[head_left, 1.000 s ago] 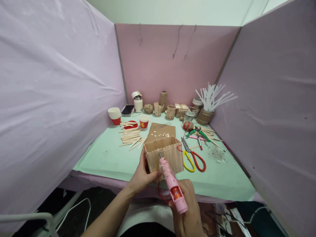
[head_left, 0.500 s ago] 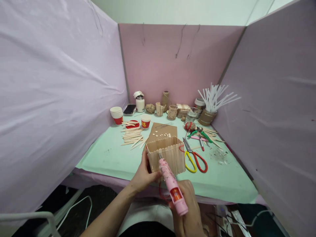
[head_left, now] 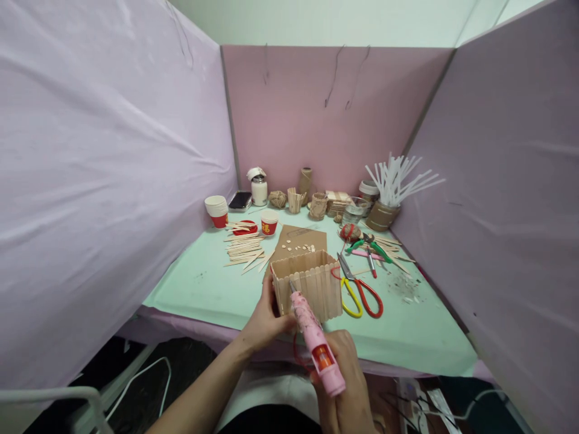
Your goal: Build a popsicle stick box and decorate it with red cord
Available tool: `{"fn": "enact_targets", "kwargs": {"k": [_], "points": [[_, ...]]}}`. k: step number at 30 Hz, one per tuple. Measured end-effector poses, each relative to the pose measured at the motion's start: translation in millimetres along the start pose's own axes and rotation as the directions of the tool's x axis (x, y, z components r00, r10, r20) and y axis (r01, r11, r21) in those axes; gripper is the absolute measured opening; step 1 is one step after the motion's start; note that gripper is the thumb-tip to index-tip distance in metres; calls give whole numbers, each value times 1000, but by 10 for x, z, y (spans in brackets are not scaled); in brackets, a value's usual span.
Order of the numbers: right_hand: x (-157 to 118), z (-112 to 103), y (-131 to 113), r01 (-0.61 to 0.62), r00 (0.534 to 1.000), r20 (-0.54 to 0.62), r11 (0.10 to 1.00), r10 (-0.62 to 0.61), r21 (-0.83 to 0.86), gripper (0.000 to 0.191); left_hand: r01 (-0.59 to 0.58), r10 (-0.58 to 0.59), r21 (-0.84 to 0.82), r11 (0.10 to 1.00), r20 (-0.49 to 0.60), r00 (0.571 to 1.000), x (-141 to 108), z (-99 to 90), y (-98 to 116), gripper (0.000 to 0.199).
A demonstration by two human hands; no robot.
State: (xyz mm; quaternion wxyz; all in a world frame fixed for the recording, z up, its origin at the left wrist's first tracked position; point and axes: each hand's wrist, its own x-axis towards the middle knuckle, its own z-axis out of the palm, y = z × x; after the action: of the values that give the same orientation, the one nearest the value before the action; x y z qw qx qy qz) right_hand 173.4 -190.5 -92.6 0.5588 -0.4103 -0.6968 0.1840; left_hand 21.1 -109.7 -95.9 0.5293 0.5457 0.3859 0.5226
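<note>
Part of the stick box (head_left: 322,292) is hidden behind the pink glue gun (head_left: 313,331).

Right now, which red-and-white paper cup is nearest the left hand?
The single cup left of the brown cardboard sheet; the others nest in a stack, farther from the left hand.

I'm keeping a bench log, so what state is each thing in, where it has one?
Box: open-topped, held
Glue gun: held, nozzle at the box's near wall, contact unclear
Left hand: gripping the box
Right hand: closed around the glue gun
Scissors: lying, handles spread
Pliers: lying, handles spread
Left cups: stacked
Middle cup: upright
White sticks: fanned out, standing
</note>
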Motion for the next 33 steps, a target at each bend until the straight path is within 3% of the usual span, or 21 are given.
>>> {"fn": "enact_targets", "kwargs": {"k": [13,27,33], "points": [[10,18,-67,-17,1000,26,1000,17,3,22,-31,31,27,999,-8,999,8,2,-6,98],[20,36,-117,-23,999,33,1000,23,-13,17,13,-13,-1,1000,-24,1000,-9,-1,-9,91],[16,30,-96,-21,999,47,1000,22,-13,18,53,-53,-13,999,-45,998,-22,7,25,98]]}}
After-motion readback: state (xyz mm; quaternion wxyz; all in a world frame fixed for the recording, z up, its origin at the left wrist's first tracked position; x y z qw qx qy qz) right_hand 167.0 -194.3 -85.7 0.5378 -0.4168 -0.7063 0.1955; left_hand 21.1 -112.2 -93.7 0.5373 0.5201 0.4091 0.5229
